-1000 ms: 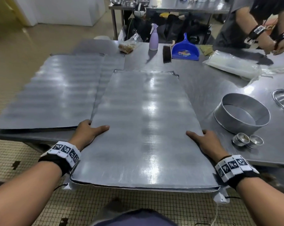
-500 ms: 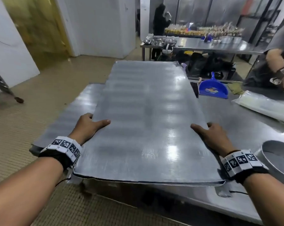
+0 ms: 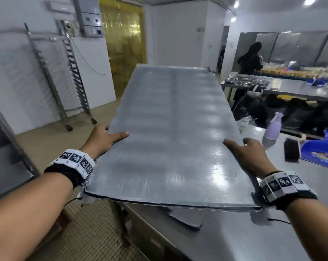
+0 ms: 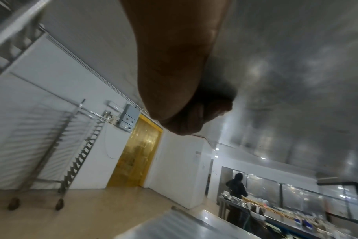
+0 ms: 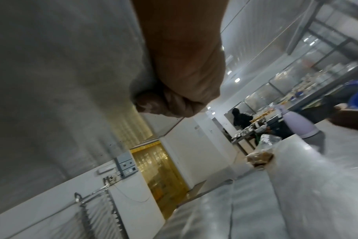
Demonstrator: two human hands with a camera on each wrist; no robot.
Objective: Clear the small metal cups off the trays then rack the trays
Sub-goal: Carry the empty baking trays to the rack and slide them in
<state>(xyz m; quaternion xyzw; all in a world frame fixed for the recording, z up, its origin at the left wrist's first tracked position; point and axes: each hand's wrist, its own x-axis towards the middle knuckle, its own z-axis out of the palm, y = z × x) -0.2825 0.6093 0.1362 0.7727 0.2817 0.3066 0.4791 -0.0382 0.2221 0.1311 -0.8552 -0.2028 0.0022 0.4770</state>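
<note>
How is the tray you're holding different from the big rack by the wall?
The tray is a flat solid sheet; the rack is a tall open frame of rungs. The tray is up off the table, gripped by the left hand and right hand; the rack stands on wheels on the floor. The tray lies nearly level; the rack stands upright. Both are shiny grey metal.

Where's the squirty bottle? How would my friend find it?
Look at the steel worktable on the right, past the big flat metal tray held in both hands. The pale purple plastic spray bottle stands upright there. Beside it are a dark brush and a blue dustpan; only the bottle is purple.
</note>
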